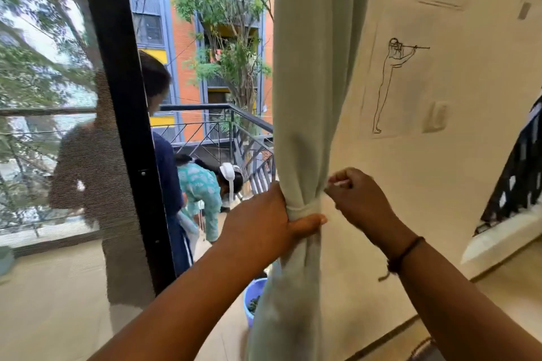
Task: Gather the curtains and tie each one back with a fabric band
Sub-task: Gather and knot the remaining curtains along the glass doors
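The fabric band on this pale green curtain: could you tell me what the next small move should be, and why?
Probably draw the band tight with the right hand, which pinches something pale beside the curtain, while the left hand grips the gathered bundle just under the wrap.

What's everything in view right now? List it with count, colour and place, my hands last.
curtain: one, pale green, gathered, hanging centre beside the wall
fabric band: one, pale green, wrapped round the curtain at hand height
door frame: one, black, left of centre, mesh screen beside it
line drawing: one, black on the cream wall, right of the curtain
basin: one, blue, on the floor behind the curtain's lower part
people outside: two on the balcony, one in dark blue, one in teal bending over
railing: one, dark metal, balcony edge
wrist band: one, dark, right wrist
left hand: grips the curtain at the band
right hand: curled, pinching something white beside the curtain
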